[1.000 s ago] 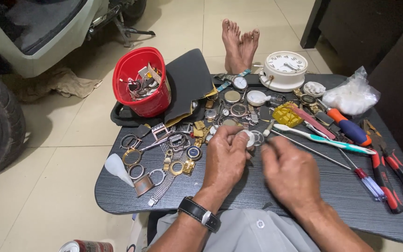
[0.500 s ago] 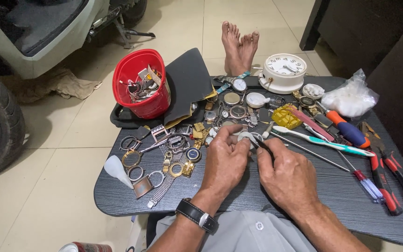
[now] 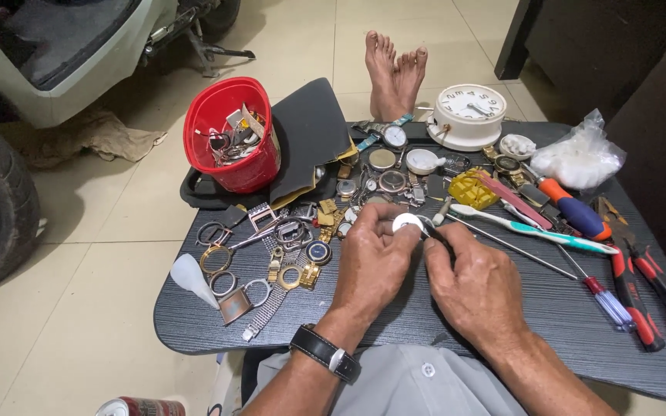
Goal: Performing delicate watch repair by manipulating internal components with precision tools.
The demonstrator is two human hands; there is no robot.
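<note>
My left hand [image 3: 375, 262] holds a small round silver watch case [image 3: 408, 223] between thumb and fingers, just above the dark table [image 3: 549, 308]. My right hand [image 3: 475, 281] is beside it, pinching a thin dark tool [image 3: 435, 231] whose tip meets the case. Watch cases, bezels and metal bands [image 3: 287, 262] lie scattered to the left of my hands. A black wristwatch [image 3: 325, 353] is on my left wrist.
A red bucket [image 3: 233, 146] of parts and a black pad [image 3: 310, 135] stand at the back left. A white alarm clock [image 3: 468, 115], toothbrush [image 3: 533, 231], screwdrivers [image 3: 603, 296], red-handled pliers [image 3: 657, 285] and a plastic bag [image 3: 580, 158] lie right. Another person's bare feet [image 3: 395, 73] rest beyond the table.
Both hands stay together over the table's middle. The round case has turned, so its pale face now shows above my left fingers, and the right hand has drawn closer to it.
</note>
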